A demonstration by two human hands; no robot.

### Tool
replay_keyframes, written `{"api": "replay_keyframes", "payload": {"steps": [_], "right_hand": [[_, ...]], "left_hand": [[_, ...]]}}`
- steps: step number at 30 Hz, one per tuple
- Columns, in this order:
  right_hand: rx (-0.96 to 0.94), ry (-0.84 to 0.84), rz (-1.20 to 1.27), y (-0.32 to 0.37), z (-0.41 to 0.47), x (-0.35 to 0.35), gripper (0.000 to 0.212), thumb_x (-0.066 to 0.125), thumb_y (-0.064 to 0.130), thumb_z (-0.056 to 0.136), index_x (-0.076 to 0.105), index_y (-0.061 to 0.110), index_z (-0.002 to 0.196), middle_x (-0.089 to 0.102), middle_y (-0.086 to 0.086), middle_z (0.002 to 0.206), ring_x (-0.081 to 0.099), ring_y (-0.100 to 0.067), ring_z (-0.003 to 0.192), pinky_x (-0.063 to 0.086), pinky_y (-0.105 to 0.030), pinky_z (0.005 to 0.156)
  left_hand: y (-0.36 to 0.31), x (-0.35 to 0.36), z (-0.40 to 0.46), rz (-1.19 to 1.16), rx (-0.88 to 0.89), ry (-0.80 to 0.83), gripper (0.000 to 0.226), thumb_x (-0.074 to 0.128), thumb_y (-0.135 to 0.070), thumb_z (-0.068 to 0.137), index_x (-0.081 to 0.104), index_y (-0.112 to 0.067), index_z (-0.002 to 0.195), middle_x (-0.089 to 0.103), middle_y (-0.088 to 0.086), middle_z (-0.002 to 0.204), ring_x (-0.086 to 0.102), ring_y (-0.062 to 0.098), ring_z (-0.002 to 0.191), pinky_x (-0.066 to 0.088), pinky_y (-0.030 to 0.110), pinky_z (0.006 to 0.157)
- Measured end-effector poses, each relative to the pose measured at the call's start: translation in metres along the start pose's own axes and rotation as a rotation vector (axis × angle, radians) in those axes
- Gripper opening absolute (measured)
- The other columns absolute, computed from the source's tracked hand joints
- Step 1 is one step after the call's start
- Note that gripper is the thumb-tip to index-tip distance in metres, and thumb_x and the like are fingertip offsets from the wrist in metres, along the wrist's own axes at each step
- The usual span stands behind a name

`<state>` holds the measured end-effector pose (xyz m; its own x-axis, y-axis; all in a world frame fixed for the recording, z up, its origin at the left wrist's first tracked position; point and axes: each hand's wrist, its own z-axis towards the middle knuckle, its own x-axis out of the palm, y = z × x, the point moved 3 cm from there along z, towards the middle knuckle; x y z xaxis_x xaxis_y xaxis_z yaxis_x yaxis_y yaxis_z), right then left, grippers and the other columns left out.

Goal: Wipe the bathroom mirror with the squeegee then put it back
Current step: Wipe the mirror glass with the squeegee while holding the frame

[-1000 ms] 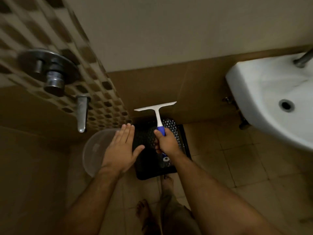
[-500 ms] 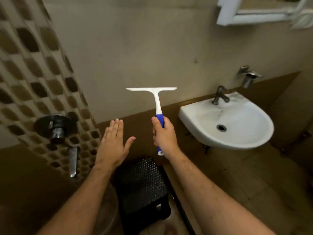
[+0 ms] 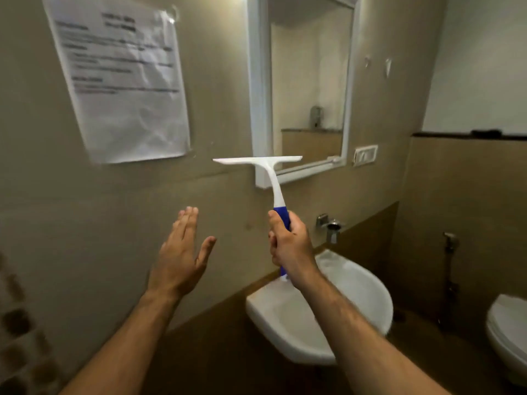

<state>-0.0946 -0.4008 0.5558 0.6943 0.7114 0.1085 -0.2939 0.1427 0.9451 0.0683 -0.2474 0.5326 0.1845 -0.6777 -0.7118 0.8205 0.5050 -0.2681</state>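
Squeegee point(image 3: 273, 178) upright, blue grip clamped in the right hand point(image 3: 289, 246), blade above it crossing the mirror point(image 3: 306, 86) frame's lower-left corner; left hand point(image 3: 179, 260) open, empty, fingers spread.

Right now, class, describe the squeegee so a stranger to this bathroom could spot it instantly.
Find the white-framed mirror above the sink. In front of its lower left corner, the right hand holds up the squeegee: a white T-shaped blade on a blue grip, the only blue thing here.
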Motion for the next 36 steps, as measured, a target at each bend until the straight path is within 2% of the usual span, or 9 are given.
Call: {"api": "replay_keyframes", "payload": {"steps": [6, 9, 12, 17, 22, 28, 33, 36], "right_hand": [[-0.175, -0.032, -0.020, 0.061, 0.088, -0.060, 0.032, 0.053, 0.049, 0.091, 0.059, 0.018, 0.091, 0.051, 0.003, 0.063, 0.045, -0.011, 0.049, 0.037, -0.032, 0.048], [-0.209, 0.005, 0.075, 0.092, 0.128, -0.084, 0.039, 0.045, 0.052, 0.096, 0.059, 0.015, 0.102, 0.047, 0.000, 0.063, 0.039, -0.011, 0.047, 0.031, -0.028, 0.044], [-0.248, 0.060, 0.149, 0.124, 0.155, -0.104, 0.037, 0.038, 0.047, 0.100, 0.058, 0.016, 0.105, 0.046, -0.003, 0.065, 0.036, -0.013, 0.046, 0.031, -0.027, 0.043], [-0.286, 0.052, 0.142, 0.163, 0.198, -0.119, 0.038, 0.036, 0.046, 0.101, 0.061, 0.018, 0.103, 0.047, -0.004, 0.064, 0.039, -0.011, 0.046, 0.035, -0.022, 0.041], [-0.277, 0.043, 0.140, 0.180, 0.229, -0.109, 0.042, 0.033, 0.049, 0.101, 0.059, 0.015, 0.097, 0.045, -0.001, 0.061, 0.040, -0.009, 0.044, 0.036, -0.021, 0.041], [-0.271, 0.015, 0.162, 0.202, 0.260, -0.090, 0.043, 0.030, 0.049, 0.101, 0.053, 0.014, 0.093, 0.044, 0.000, 0.059, 0.038, -0.009, 0.041, 0.034, -0.020, 0.038], [-0.293, -0.027, 0.157, 0.230, 0.296, -0.083, 0.042, 0.031, 0.048, 0.101, 0.053, 0.015, 0.091, 0.046, -0.001, 0.061, 0.040, -0.010, 0.044, 0.036, -0.019, 0.039], [-0.298, -0.010, 0.173, 0.234, 0.316, -0.079, 0.041, 0.031, 0.049, 0.101, 0.053, 0.015, 0.092, 0.045, 0.000, 0.061, 0.039, -0.009, 0.044, 0.035, -0.019, 0.039]], "left_hand": [[-0.100, -0.010, 0.137, -0.010, 0.193, -0.214, 0.068, 0.031, -0.051, 0.095, 0.018, -0.016, 0.152, 0.020, 0.003, 0.158, 0.013, 0.015, 0.146, 0.023, 0.036, 0.117], [-0.142, -0.024, 0.200, -0.013, 0.222, -0.318, 0.065, 0.040, -0.042, 0.097, 0.017, -0.016, 0.152, 0.018, 0.004, 0.158, 0.013, 0.017, 0.146, 0.023, 0.036, 0.115], [-0.169, -0.043, 0.245, -0.027, 0.241, -0.394, 0.067, 0.049, -0.033, 0.095, 0.016, -0.017, 0.152, 0.017, 0.006, 0.158, 0.018, 0.021, 0.145, 0.025, 0.039, 0.112], [-0.173, -0.063, 0.299, 0.026, 0.203, -0.469, 0.068, 0.051, -0.028, 0.094, 0.016, -0.018, 0.151, 0.018, 0.006, 0.158, 0.021, 0.024, 0.144, 0.031, 0.046, 0.112], [-0.173, -0.073, 0.326, 0.156, 0.195, -0.482, 0.065, 0.048, -0.030, 0.095, 0.017, -0.017, 0.151, 0.019, 0.008, 0.158, 0.018, 0.026, 0.145, 0.029, 0.048, 0.113], [-0.189, -0.087, 0.363, 0.069, 0.222, -0.568, 0.061, 0.042, -0.030, 0.098, 0.016, -0.013, 0.151, 0.020, 0.009, 0.157, 0.021, 0.026, 0.143, 0.030, 0.045, 0.112], [-0.195, -0.072, 0.403, -0.045, 0.207, -0.569, 0.076, 0.041, -0.046, 0.097, -0.002, -0.018, 0.152, 0.002, 0.007, 0.160, 0.012, 0.028, 0.145, 0.027, 0.047, 0.110], [-0.190, -0.052, 0.413, -0.119, 0.204, -0.597, 0.078, 0.038, -0.047, 0.098, -0.014, -0.022, 0.151, -0.005, 0.006, 0.161, 0.008, 0.028, 0.146, 0.024, 0.049, 0.111]]}}
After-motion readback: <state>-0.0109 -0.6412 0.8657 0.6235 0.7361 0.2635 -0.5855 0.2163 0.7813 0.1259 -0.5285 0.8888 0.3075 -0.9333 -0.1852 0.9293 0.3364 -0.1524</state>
